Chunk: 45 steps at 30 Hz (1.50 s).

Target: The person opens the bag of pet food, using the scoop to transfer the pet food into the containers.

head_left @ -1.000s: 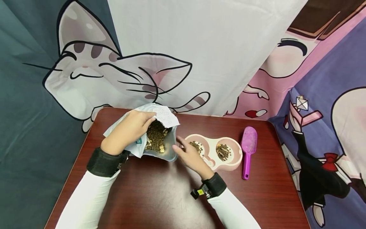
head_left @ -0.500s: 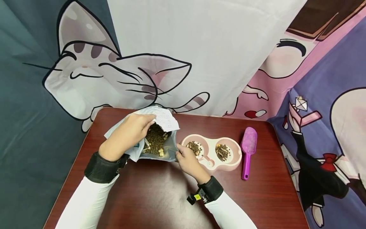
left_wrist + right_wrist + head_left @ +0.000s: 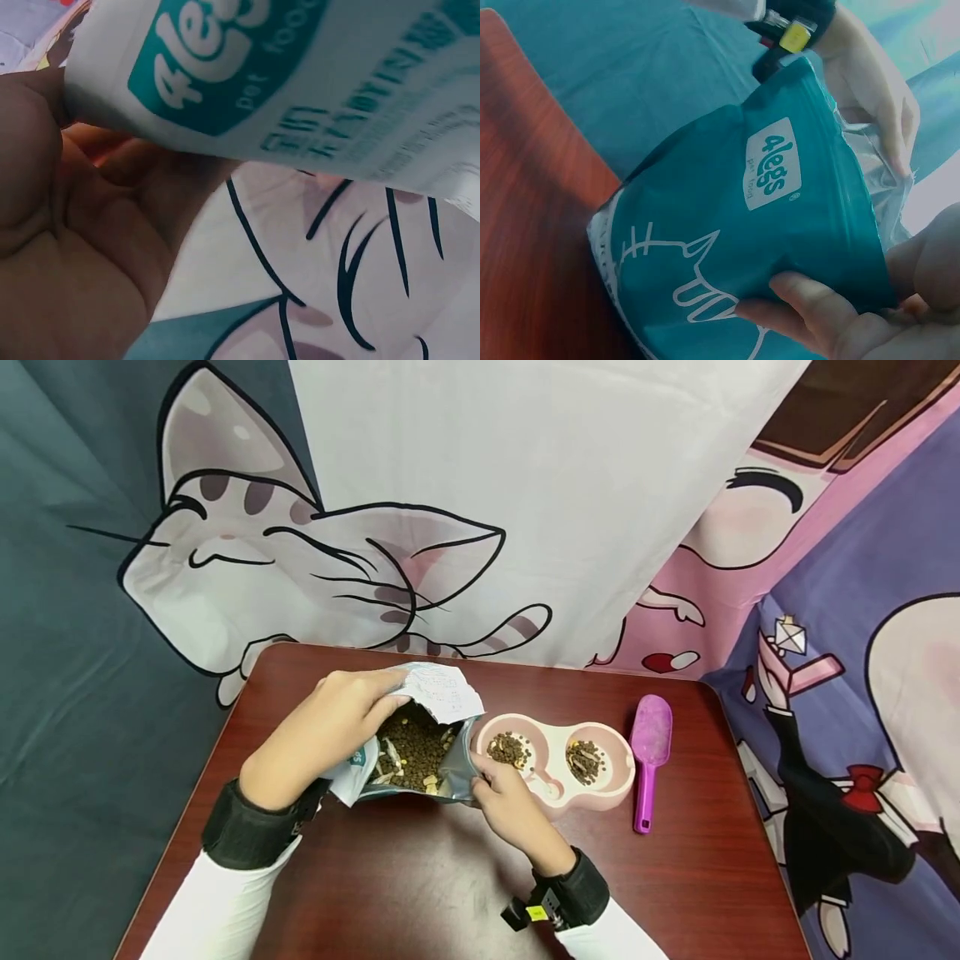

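An opened pet food bag (image 3: 457, 768), teal in front with a "4legs" label, stands on the table with brown kibble (image 3: 416, 747) and pale pieces inside. My left hand (image 3: 330, 718) grips the folded-back white top flap (image 3: 442, 692) at the bag's far left rim. At the opposite side, my right hand (image 3: 510, 802) pinches the bag's right edge between thumb and fingers. In the right wrist view, the fingers (image 3: 810, 300) of that hand lie against the teal front. The left wrist view shows the left palm (image 3: 97, 217) under the printed white flap.
Right of the bag stands a pink double bowl (image 3: 555, 760) with a little kibble in both hollows. A purple scoop (image 3: 651, 752) lies beyond it on the brown table (image 3: 720, 860). Cartoon-printed cloth (image 3: 585, 510) hangs behind the table.
My right hand has come from beside the bag to take hold of its right edge. The bag has shifted toward me and its mouth tilts more my way; the left hand moved with it.
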Each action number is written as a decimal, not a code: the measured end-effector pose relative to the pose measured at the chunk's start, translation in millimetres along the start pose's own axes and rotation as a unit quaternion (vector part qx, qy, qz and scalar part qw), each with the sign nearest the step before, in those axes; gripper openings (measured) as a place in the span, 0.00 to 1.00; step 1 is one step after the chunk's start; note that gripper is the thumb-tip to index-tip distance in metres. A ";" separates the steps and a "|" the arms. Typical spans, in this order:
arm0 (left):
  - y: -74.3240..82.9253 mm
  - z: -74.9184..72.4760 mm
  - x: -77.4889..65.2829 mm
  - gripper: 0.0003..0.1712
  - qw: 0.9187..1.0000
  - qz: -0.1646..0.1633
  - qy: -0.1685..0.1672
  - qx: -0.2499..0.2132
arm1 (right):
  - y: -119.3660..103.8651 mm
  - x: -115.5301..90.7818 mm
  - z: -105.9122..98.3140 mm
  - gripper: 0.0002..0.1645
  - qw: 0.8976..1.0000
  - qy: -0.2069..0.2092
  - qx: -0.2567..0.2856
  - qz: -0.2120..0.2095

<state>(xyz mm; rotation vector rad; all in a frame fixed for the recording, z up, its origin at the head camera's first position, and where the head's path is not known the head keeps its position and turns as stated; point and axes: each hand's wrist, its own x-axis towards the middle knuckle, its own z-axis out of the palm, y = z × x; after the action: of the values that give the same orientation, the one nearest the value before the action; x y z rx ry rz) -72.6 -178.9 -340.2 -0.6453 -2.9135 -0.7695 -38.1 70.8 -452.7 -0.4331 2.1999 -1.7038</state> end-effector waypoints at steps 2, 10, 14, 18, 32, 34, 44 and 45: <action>-0.2 1.8 -15.0 0.28 0.999 -0.024 0.000 -0.027 | -1.9 0.2 1.0 0.23 1.000 -0.006 0.019 0.003; -12.4 48.1 -85.9 0.72 0.988 -0.059 0.130 -0.066 | -8.2 4.3 -1.6 0.24 0.998 -0.025 0.064 0.014; -23.8 72.4 -84.7 0.60 0.975 -0.016 0.220 -0.036 | -7.3 7.4 -7.0 0.29 0.988 -0.064 0.139 0.003; -32.1 86.8 -80.2 0.54 0.962 -0.015 0.274 0.004 | 4.3 17.5 -13.5 0.29 0.994 -0.009 0.096 -0.053; -36.5 111.7 -74.6 0.34 0.926 0.040 0.374 -0.017 | 7.3 89.6 -35.0 0.27 0.965 0.052 -0.098 -0.238; -35.4 113.9 -75.1 0.33 0.921 0.047 0.387 -0.024 | 6.9 88.4 -35.4 0.23 0.965 0.066 -0.092 -0.236; -30.6 102.6 -89.8 0.28 0.853 0.043 0.508 -0.107 | -16.4 66.4 -26.2 0.15 0.966 0.070 -0.068 -0.238; -29.7 99.7 -93.0 0.28 0.848 0.039 0.516 -0.113 | -15.7 65.1 -25.4 0.14 0.966 0.067 -0.064 -0.242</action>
<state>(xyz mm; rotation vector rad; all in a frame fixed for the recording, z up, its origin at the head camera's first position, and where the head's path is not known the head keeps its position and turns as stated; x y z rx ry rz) 4.6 -189.4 -455.9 -0.2144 -1.8129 -1.0298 -107.1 61.2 -436.0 -0.9850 2.4568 -1.8703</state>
